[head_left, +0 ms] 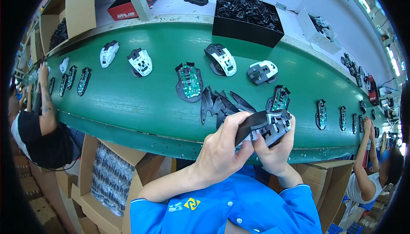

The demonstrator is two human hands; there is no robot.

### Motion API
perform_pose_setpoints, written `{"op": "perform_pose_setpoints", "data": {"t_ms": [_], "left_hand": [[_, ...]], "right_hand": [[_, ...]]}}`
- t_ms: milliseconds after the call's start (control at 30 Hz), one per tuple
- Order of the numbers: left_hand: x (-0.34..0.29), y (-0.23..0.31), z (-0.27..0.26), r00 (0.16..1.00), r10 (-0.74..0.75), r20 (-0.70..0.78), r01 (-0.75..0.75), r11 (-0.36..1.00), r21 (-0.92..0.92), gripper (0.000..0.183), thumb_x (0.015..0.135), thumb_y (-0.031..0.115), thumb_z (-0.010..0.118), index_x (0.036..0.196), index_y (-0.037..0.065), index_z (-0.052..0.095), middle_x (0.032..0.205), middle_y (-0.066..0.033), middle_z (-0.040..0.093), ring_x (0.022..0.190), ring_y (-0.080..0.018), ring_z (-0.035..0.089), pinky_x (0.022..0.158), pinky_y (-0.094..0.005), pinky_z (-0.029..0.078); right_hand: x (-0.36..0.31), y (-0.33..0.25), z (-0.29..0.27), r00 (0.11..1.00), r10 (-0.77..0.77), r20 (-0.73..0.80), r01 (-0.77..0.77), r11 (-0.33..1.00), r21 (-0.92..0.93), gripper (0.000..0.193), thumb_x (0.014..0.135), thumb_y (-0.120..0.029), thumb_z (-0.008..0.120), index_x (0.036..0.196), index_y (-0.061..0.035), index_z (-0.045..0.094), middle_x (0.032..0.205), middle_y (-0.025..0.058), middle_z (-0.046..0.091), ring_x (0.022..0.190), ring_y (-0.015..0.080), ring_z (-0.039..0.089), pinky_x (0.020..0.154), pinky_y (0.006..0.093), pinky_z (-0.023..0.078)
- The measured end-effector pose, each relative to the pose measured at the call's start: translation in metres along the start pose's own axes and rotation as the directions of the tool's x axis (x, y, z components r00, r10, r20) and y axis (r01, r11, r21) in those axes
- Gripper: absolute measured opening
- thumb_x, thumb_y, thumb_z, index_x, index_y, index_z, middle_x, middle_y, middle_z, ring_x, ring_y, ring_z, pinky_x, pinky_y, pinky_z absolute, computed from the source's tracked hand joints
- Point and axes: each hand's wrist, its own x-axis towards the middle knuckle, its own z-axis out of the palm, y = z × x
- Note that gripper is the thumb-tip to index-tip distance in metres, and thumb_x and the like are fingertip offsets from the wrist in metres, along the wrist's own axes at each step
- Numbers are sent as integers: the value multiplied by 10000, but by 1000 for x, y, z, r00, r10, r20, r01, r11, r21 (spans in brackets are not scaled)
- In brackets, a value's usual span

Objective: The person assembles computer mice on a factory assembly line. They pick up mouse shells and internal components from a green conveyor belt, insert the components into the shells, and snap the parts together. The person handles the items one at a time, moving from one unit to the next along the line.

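Between both hands I hold a black and grey computer mouse shell above the belt's near edge. My left hand grips its left side, thumb pressed underneath. From the right, my right hand closes round it, thumb against the shell's grey inner side. Just beyond lies a small pile of curved black plastic pieces. A mouse base with a green circuit board rests left of the pile, and another circuit-board base sits behind the held shell, partly hidden by it.
White and black mouse shells and more circuit-board bases are spread along the green belt. A black box of small dark parts stands at the far side. Co-workers sit left and right; cardboard boxes stand below.
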Motion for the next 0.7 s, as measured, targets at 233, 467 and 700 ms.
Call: {"op": "perform_pose_setpoints", "data": {"t_ms": [233, 467, 700], "left_hand": [[1, -9, -9, 997, -2, 82, 4, 1000, -28, 616, 729, 9, 614, 1271, -14, 323, 931, -153, 567, 660, -171, 607, 558, -264, 472], [26, -8, -67, 954, -300, 9, 299, 954, 6, 832, 680, 138, 717, 1374, 24, 273, 988, -103, 581, 626, -123, 559, 513, -257, 454], [89, -76, 10, 957, -14, 291, -162, 804, 572, 641, 714, 283, 701, 1264, 51, 469, 1231, -185, 481, 1175, -354, 413, 962, -449, 412]], "right_hand": [[13, -16, -3, 985, 149, 90, -152, 988, 20, 568, 725, 6, 672, 1208, 29, 375, 959, 88, 570, 875, 113, 563, 771, 257, 468], [121, 45, -140, 956, 291, 15, -266, 894, -361, 355, 684, -139, 587, 1000, 21, 592, 870, 92, 620, 820, 146, 595, 723, 282, 481], [135, 168, -196, 977, -141, 159, 124, -231, -965, 601, 664, -55, 709, 1210, -131, 468, 955, 59, 445, 894, 227, 514, 586, 355, 546]]}}
